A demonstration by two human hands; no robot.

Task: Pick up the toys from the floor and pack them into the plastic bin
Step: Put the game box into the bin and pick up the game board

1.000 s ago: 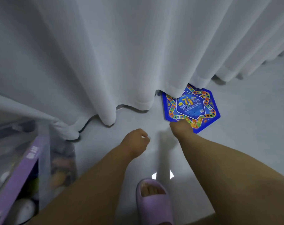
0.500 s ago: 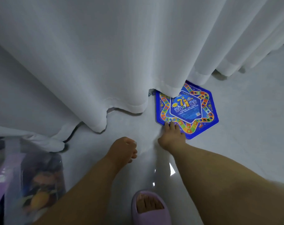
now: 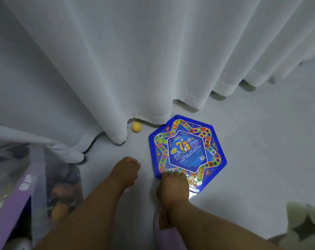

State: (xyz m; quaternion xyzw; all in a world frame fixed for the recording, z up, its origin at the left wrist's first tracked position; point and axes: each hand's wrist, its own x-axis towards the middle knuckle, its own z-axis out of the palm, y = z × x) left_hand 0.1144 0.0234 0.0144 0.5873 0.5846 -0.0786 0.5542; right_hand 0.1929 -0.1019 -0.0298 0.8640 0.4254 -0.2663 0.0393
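Observation:
A blue hexagonal game board (image 3: 187,152) with a coloured star track lies flat on the pale floor, just clear of the curtain hem. My right hand (image 3: 173,186) presses its fingers on the board's near edge. My left hand (image 3: 125,171) hovers over the bare floor to the left of the board, fingers loosely curled, holding nothing. A small yellow ball (image 3: 136,127) sits at the curtain's foot, beyond my left hand. The clear plastic bin (image 3: 37,177) stands at the lower left with toys inside.
A white curtain (image 3: 135,60) hangs across the back and drapes over the bin's far edge. A purple box (image 3: 14,199) leans in the bin. My purple slipper (image 3: 164,237) is under my right forearm. A pale blurred object (image 3: 304,219) sits at the bottom right.
The board has slid out from under the curtain towards me under my right hand. The yellow ball has come into view. My left hand stayed beside it.

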